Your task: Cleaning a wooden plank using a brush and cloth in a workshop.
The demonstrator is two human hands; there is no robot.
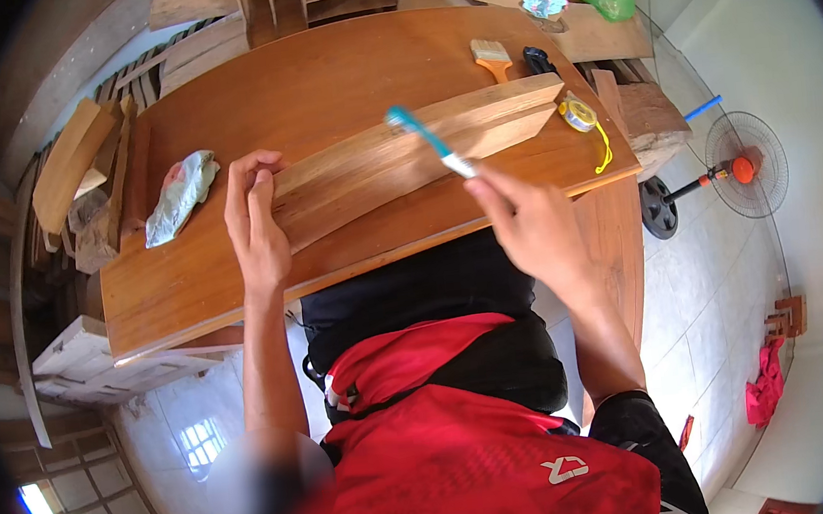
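A long wooden plank [402, 155] with a step along its length lies slantwise on the brown wooden table [305, 74], close to its front edge. Around the plank's left end, my left hand [256, 220] has its fingers bent over the upper corner and grips it. My right hand [527, 220] holds a toothbrush [434, 142] by its white handle end. The teal head of the brush points up and left, over the plank's upper edge; whether the bristles touch the wood I cannot tell.
Behind the plank's right end are a flat paintbrush [492, 60] and a black object [539, 61]. A yellow tape measure [578, 114] lies beside it. On the left sits a crumpled plastic bag [181, 197]. Stacked timber [89, 184] borders the table; a fan [744, 165] stands right.
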